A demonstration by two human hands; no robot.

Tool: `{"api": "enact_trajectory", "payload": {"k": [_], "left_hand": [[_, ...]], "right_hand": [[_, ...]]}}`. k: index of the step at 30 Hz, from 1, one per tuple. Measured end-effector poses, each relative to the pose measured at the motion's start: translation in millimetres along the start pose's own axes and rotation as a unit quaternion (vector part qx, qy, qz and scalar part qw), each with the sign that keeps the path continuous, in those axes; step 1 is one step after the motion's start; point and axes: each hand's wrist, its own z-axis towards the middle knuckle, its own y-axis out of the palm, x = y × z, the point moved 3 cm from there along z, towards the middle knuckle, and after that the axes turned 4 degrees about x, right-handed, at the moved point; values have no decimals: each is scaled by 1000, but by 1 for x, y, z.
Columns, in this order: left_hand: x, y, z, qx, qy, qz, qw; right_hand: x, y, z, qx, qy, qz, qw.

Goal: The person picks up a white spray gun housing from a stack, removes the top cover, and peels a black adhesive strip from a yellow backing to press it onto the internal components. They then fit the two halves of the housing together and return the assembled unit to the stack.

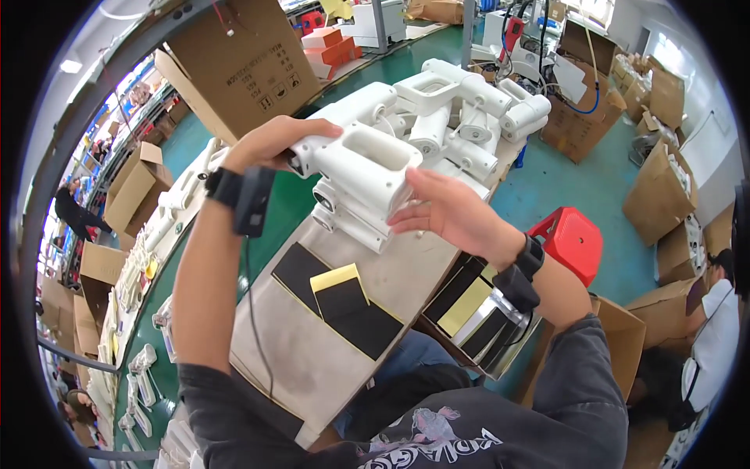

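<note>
A white plastic housing (pixel 367 162) with a long oval opening lies across a stack of similar white parts (pixel 355 215). My left hand (pixel 269 143) is closed round its left end, thumb on top. At the opposite end, my right hand (pixel 457 209) has its thumb against the edge and its fingers curled at the side; their tips are partly hidden. More white housings (pixel 461 105) are piled just beyond. Nearer me on the table lie black foam sheets (pixel 355 320) with yellow backing, one folded over to show its yellow side.
Below the table's right edge, a box (pixel 480 320) holds black and yellow sheets, beside a red stool (pixel 574 242). A large cardboard box (pixel 242 66) stands at the far left. White parts (pixel 141 266) line a green bench on the left. A person (pixel 711 313) is at the right rim.
</note>
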Motion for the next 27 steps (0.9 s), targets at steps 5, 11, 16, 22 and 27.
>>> {"api": "enact_trajectory", "payload": {"k": [5, 11, 16, 22, 27], "left_hand": [[4, 12, 63, 43, 31, 159, 986], [10, 28, 62, 52, 67, 203, 975], [13, 31, 62, 90, 84, 229, 966], [22, 44, 50, 77, 94, 266, 956], [13, 40, 52, 106, 125, 244, 956]], "right_hand": [[-5, -31, 24, 23, 33, 124, 991], [3, -43, 31, 59, 20, 68, 996], [4, -54, 30, 105, 31, -13, 994], [16, -58, 25, 113, 36, -77, 990], [17, -62, 26, 116, 7, -63, 991]]}}
